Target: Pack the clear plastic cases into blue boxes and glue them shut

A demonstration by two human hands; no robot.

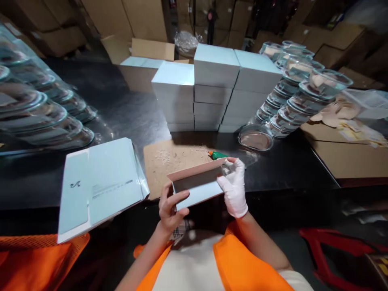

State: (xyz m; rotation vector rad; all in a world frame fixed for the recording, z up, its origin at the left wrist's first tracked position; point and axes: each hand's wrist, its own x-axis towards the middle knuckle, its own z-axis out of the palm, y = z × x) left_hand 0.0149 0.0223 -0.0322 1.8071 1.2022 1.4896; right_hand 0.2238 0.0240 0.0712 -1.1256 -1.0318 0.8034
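Orange vest (242,266) fills the bottom of the view, and just above it both hands are on a half-folded pale blue carton (197,186). Left hand (170,210), bare, has its fingers curled round the carton's near left corner, thumb on top, pinching the panel. Right hand (235,186), in a white glove, clamps the far right end, fingertips pressing the upper flap. It looks like thin card: light, stiff along the creases, easy to dent, so edges and corners are the sensible places to hold. Both forearms rise from below, elbows tucked, wrists bent inward, the carton held above the near edge of the dark table (127,109). Beyond the glove lies a green marker (217,155) on a brown cardboard sheet (169,161). Left, a stack of flat carton blanks (100,182); behind, stacked finished boxes (218,89) and rows of clear lidded bowls (300,89).
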